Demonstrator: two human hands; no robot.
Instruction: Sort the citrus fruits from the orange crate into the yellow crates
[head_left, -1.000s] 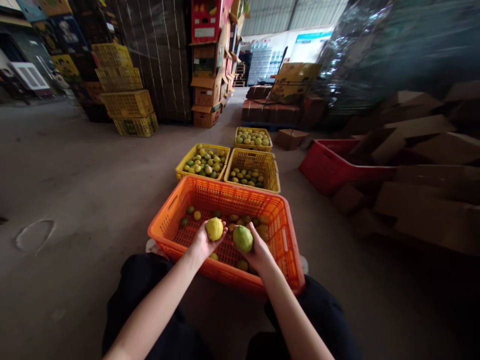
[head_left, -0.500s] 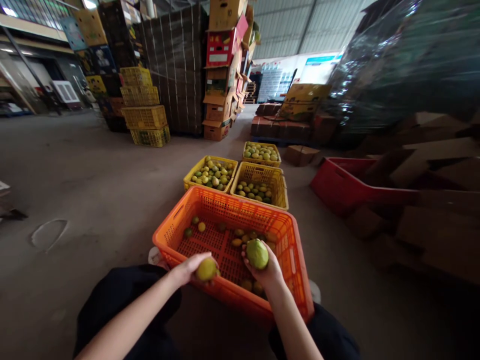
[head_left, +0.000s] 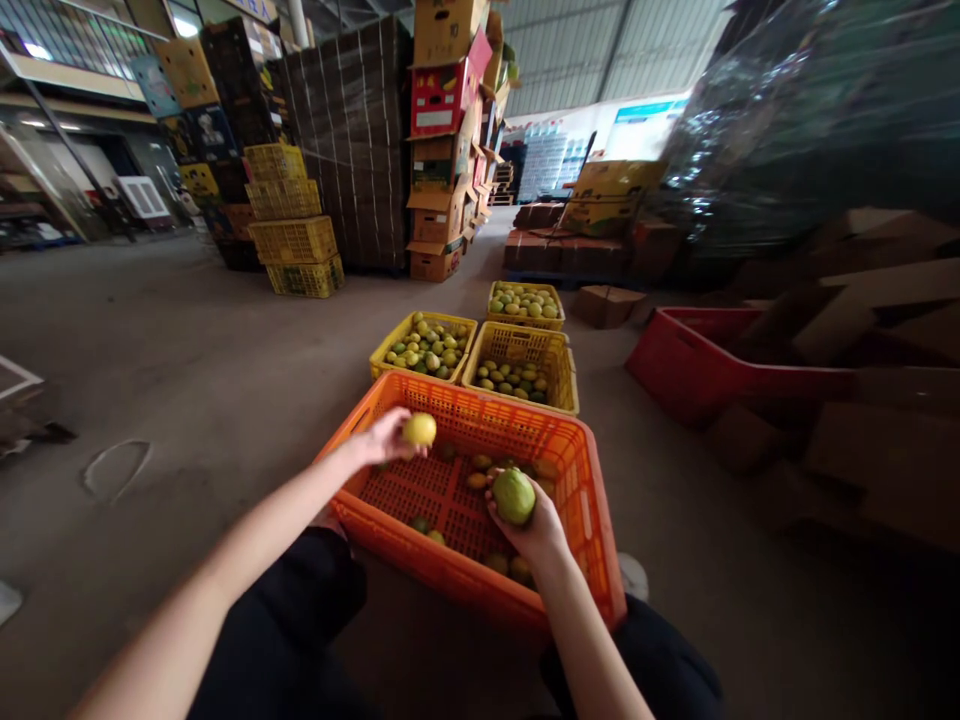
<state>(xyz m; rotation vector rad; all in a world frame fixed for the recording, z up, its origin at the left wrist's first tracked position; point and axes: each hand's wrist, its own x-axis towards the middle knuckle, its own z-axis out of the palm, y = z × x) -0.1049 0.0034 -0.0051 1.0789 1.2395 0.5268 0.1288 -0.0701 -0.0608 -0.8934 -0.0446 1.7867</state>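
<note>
In my left hand is a yellow lemon, raised over the far left part of the orange crate. My right hand cups a large, lumpy green lemon above the crate's right half, fingers curled beneath it. Below, on the slatted crate floor, several loose lemons lie in the far right part, partly behind my right hand. A few more green and yellow lemons rest by the near wall.
Just beyond stand three yellow crates with lemons: one left, one right, one farther back. A red bin with flattened cardboard is at right. Stacked yellow crates and cardboard boxes rise behind.
My left hand has moved from the crate's near wall up and away toward its far left, carrying a lemon. My right hand stays nearly in place with the green lemon.
</note>
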